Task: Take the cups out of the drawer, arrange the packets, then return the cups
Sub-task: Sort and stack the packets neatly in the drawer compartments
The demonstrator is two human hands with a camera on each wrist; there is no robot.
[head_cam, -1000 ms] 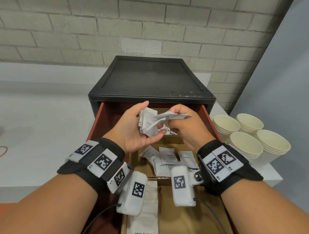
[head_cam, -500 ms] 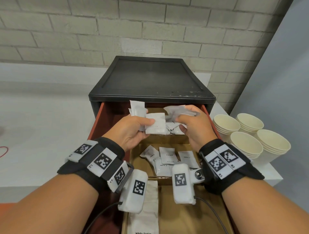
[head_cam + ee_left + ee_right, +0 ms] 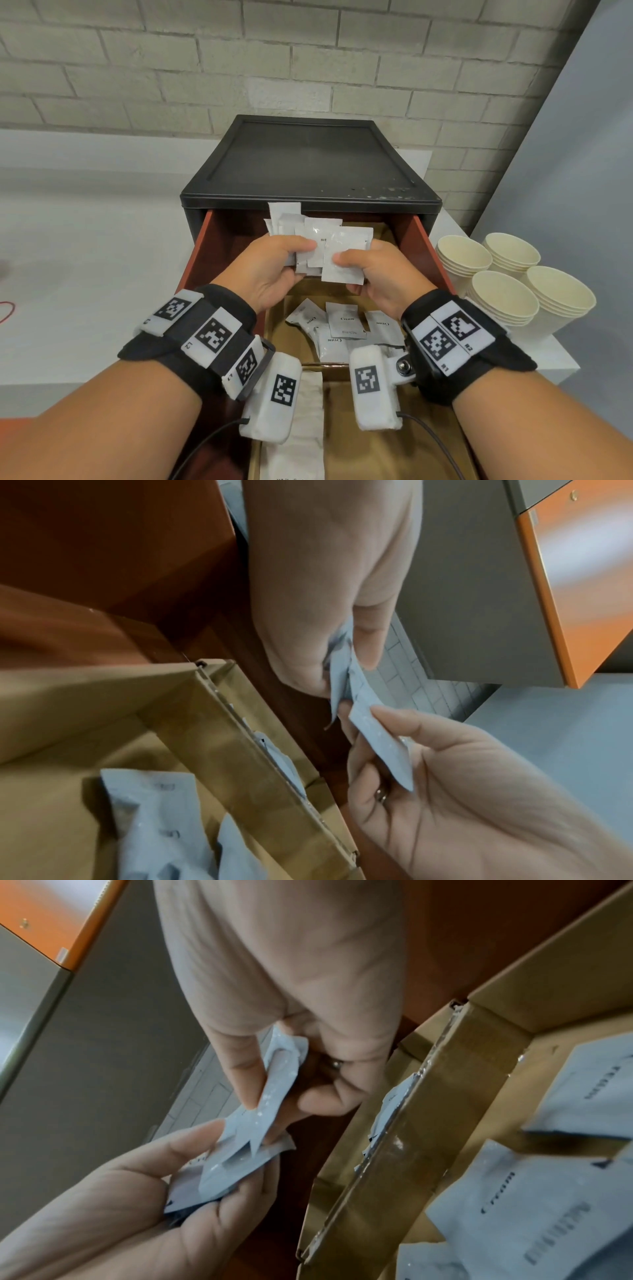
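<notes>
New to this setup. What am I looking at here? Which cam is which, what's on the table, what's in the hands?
No robot here: a person works bare-handed, with marker-tagged bands and a small camera strapped to each wrist. The large picture comes from a head-worn camera looking down; the other two look along each hand from the wrists.

A black cabinet stands on a white table with its red drawer pulled open. Cardboard dividers inside hold loose white cream packets. Four stacks of paper cups stand on the table, to the right of the drawer.

The left hand holds a fanned bunch of packets. The right hand pinches one packet against that bunch, thumb on top. The wrist views show the same grip from below.
</notes>
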